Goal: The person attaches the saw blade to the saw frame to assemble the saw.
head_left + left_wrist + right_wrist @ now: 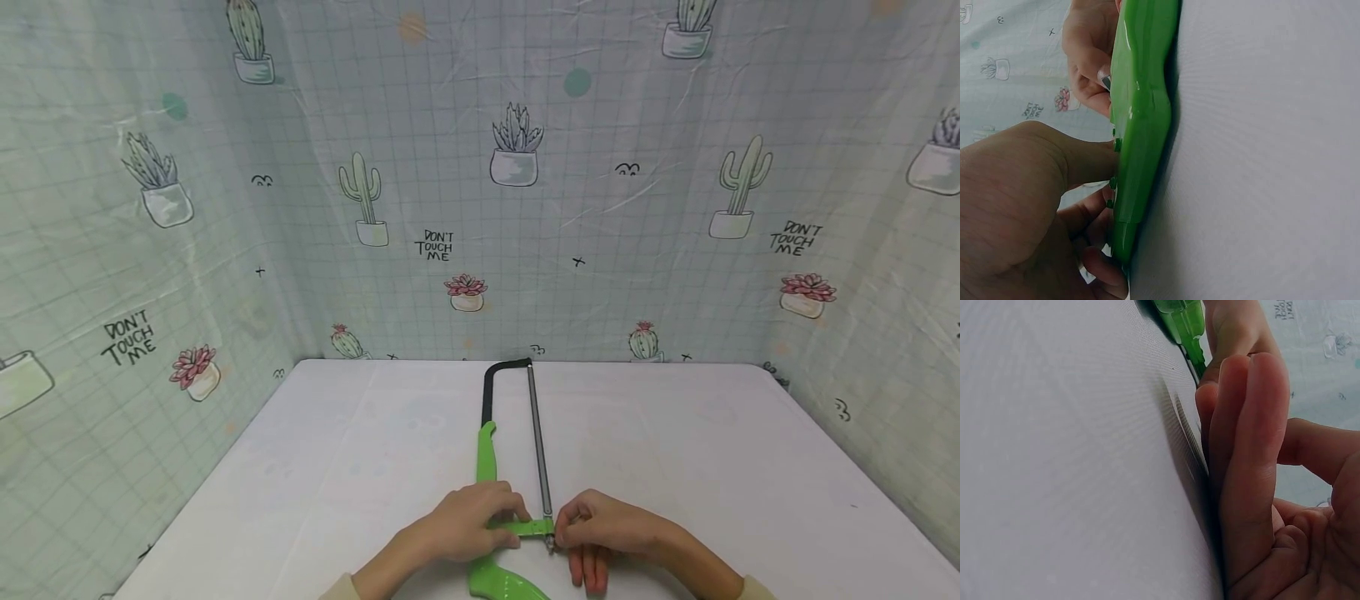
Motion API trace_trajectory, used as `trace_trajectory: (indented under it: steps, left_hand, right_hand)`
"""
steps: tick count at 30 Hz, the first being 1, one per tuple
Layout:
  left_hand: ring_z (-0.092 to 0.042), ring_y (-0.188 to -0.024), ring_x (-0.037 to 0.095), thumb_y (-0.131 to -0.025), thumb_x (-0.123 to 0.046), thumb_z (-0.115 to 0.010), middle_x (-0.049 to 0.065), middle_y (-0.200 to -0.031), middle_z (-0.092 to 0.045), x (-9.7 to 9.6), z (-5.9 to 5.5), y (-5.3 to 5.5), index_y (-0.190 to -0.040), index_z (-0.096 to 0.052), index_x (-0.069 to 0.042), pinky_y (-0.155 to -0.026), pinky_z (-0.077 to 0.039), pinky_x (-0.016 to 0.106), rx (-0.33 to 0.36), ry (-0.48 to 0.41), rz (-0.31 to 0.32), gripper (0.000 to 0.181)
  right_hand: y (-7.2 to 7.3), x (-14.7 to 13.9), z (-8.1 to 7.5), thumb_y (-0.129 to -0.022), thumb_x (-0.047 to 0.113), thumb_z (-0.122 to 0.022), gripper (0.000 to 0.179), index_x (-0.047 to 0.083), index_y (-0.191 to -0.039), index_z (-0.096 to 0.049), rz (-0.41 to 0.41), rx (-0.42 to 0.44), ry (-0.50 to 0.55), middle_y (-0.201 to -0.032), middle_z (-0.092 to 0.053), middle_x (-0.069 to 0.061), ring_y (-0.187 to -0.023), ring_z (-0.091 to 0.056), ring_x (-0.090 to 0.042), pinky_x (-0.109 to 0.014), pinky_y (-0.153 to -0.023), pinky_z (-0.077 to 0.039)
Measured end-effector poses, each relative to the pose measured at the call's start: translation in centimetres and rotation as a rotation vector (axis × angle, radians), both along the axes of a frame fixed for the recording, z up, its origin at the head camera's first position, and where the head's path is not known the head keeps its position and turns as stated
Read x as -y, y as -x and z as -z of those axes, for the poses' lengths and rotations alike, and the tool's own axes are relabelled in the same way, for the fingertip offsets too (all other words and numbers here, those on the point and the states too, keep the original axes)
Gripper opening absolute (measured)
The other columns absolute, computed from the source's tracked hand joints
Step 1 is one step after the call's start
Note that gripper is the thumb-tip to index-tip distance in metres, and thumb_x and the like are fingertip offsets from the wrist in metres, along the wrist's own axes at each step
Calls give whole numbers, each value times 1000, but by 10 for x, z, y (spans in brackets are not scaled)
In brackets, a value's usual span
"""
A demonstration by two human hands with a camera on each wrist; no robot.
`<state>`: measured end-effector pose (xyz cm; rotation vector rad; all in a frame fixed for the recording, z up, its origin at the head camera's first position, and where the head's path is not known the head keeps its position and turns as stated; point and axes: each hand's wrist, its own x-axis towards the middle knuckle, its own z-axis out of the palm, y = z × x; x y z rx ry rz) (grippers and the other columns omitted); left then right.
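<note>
A hacksaw (487, 458) with a green handle and a black front bow lies flat on the white table. Its grey blade (538, 442) runs along the right side, from the bow tip down to a green cross arm (534, 527). My left hand (472, 521) holds the green frame where the cross arm branches off, thumb below and fingers above. At the arm's outer end, my right hand (607, 529) pinches with thumb and forefinger, close by a small metal fitting (550, 544). Its other fingers (1254, 444) extend along the tabletop. The pinched spot itself is mostly hidden.
The white table (337, 467) reaches back to a cloth backdrop (420, 167) printed with cacti, which also hangs along both sides. The lower green grip (506, 583) runs out of the head view at its bottom edge.
</note>
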<state>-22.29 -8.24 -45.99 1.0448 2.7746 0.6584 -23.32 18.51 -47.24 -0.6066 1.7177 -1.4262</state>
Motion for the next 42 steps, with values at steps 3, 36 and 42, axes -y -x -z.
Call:
trace_trajectory:
  steps: [3,36,42]
  left_hand:
    - [-55,-91,-5,-92,-36,-75,-19,-97,-62,0,0,0,-110,-73,-31,-77,-47,20,-3,1,-1,19]
    - [-55,-90,-4,-92,-36,-75,-19,-97,-61,1,2,1,-110,-73,-31,-76,-47,20,-11,2,5,18]
    - [-55,-91,-4,-92,-36,-75,-19,-98,-62,0,2,2,-111,-73,-31,-77,-48,21,-11,4,6,19]
  right_hand:
    - [0,0,1,-100,13,-57,16,1,-101,-67,0,-3,-2,-70,-72,-2,-51,-66,-2,-20,-49,-53]
    - [-2,4,-1,-101,23,-63,19,4,-98,-64,3,-35,-31,-66,-72,1,-48,-64,-1,-18,-48,-51]
    - [-2,4,-1,-101,23,-63,19,4,-99,-65,7,-45,-31,-67,-72,0,-48,-63,-1,-18,-49,-51]
